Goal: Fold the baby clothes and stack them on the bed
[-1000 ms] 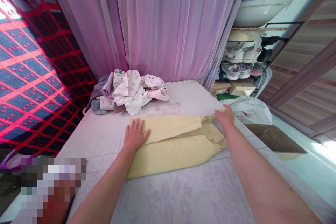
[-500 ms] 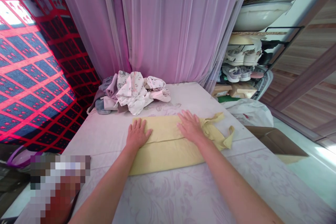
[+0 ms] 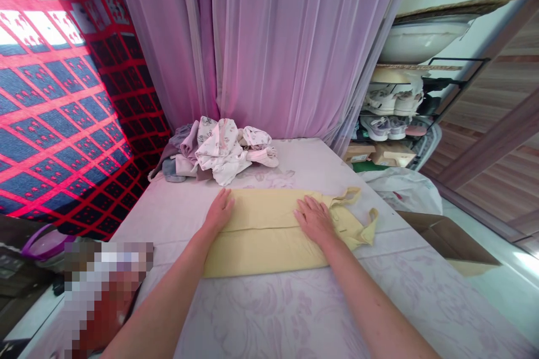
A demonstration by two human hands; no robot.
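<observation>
A yellow strapped garment (image 3: pixel 261 249) lies folded lengthwise on the bed sheet, its two straps pointing right. A long fold edge runs across its middle. My left hand (image 3: pixel 219 210) rests at the garment's left end, fingers stretched forward and close together along the edge. Flat on the cloth near the straps lies my right hand (image 3: pixel 315 219), its fingers slightly spread. Neither hand appears to grasp the fabric.
A heap of crumpled clothes (image 3: pixel 223 151) sits at the bed's far left, before a purple curtain (image 3: pixel 273 50). To the right are a shoe rack (image 3: pixel 387 115), a white plastic bag (image 3: pixel 408 190) and an open cardboard box (image 3: pixel 446 235) on the floor.
My left hand has shifted to the garment's left edge, its fingers now closer together. My right hand has slid slightly toward me and right over the cloth. The view has tilted a little.
</observation>
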